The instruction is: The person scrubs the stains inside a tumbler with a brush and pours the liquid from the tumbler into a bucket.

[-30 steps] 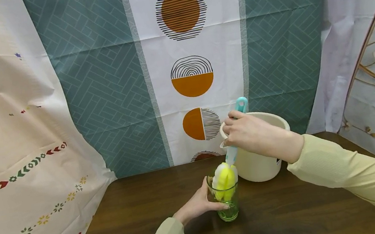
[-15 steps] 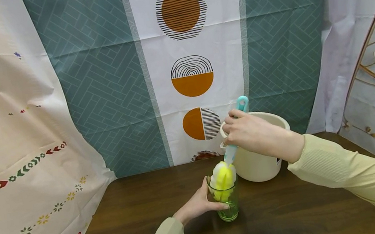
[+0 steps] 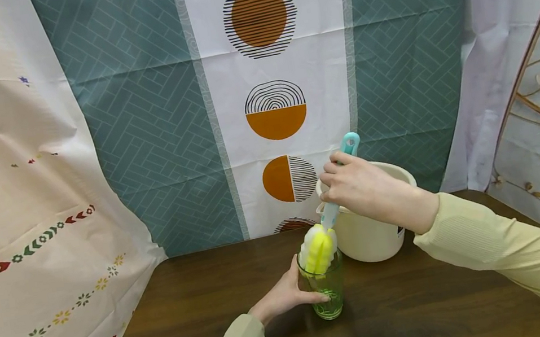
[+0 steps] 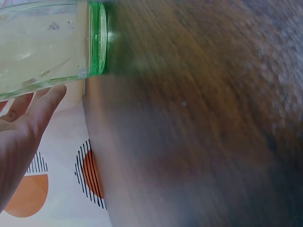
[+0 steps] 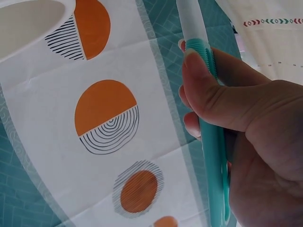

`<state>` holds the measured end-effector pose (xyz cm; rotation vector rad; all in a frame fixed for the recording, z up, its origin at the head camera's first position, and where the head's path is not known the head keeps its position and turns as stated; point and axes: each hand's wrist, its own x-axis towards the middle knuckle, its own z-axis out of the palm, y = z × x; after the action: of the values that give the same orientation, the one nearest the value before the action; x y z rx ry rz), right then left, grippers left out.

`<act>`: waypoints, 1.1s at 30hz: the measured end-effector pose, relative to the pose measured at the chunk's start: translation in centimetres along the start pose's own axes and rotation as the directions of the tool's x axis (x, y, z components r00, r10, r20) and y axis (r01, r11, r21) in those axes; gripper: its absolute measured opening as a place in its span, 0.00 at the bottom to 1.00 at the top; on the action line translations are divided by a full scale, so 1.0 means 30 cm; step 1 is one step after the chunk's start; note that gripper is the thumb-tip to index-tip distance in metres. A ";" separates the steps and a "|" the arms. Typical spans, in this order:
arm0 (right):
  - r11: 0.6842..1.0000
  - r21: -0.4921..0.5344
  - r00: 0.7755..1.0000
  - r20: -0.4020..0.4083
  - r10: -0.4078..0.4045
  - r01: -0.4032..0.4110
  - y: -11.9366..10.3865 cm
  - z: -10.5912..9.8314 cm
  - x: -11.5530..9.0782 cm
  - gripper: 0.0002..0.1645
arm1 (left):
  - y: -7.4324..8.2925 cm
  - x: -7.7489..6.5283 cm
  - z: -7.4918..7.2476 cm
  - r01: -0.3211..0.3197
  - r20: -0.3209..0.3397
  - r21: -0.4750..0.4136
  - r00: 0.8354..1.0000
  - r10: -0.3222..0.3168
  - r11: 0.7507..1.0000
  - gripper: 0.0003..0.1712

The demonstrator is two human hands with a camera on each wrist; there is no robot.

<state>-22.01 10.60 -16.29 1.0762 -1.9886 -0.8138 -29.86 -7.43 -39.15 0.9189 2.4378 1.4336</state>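
A clear green drinking glass stands upright on the brown table, and my left hand grips it round the side, thumb toward me. In the left wrist view the glass shows its thick green base beside my fingers. My right hand holds the teal handle of a bottle brush, tilted with its top to the right. The yellow and white sponge head sits partly inside the glass mouth, its upper part above the rim. In the right wrist view my thumb and fingers wrap the handle.
A cream bucket stands behind the glass to the right, partly hidden by my right hand. The wooden table ends at a hanging patterned cloth. More cloth hangs at the left, over the table's side.
The brush has risen a little, its sponge head coming further out of the glass and leaning left. My left hand and the glass have stayed in place.
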 end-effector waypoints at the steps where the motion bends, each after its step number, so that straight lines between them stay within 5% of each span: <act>1: 1.000 -0.008 1.000 -0.004 0.006 -0.006 0.000 0.000 0.000 0.10 | -0.003 0.001 0.001 0.008 -0.006 0.009 1.000 -0.008 1.000 0.49; 20: 0.998 -0.062 1.000 -0.001 0.030 -0.030 -0.018 -0.014 -0.004 0.08 | 0.104 -0.045 -0.012 -0.027 0.012 -0.041 1.000 0.028 0.999 0.41; 33: 1.000 0.003 0.999 0.042 0.008 -0.008 0.009 0.024 -0.032 0.10 | 0.007 -0.006 0.000 -0.014 0.002 0.030 1.000 0.014 0.999 0.39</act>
<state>-22.33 11.69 -16.74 1.0603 -2.0282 -0.8356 -29.62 -7.46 -38.99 0.9444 2.4634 1.4039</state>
